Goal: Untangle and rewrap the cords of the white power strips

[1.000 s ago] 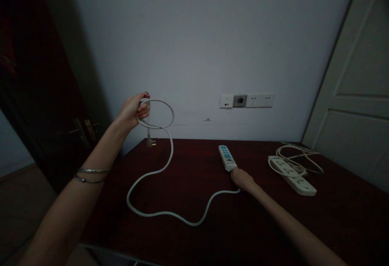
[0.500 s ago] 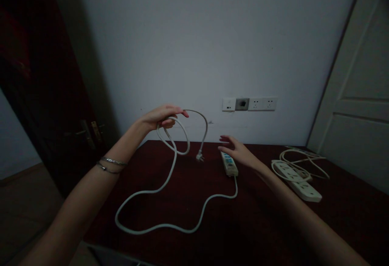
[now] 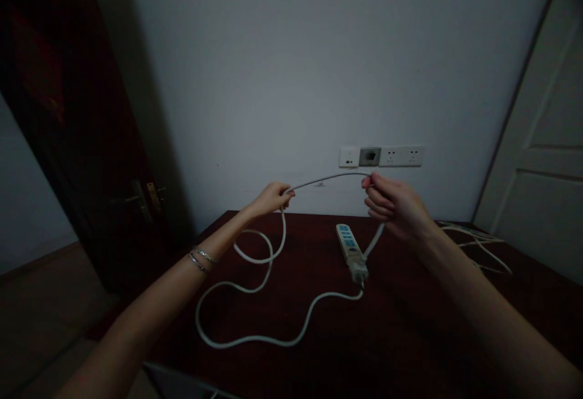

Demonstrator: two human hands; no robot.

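A white power cord stretches in a slight arch between my hands, above the dark red table. My left hand is closed on it, and loops of cord hang below that hand onto the tabletop. Farther right, my right hand pinches the cord closer to its plug end. The plug dangles below my right hand, in front of the near end of a white power strip with blue sockets. From the strip, the cord winds leftward over the table in a wide curve.
Wall sockets are mounted above the table's back edge. Behind my right forearm lies another white cord on the right side. A dark door with a handle stands at left, and a pale panelled door at right.
My right hand has moved up from beside the power strip and taken hold of the cord. My left hand has shifted right and lower. The plug now hangs on the right, near the strip.
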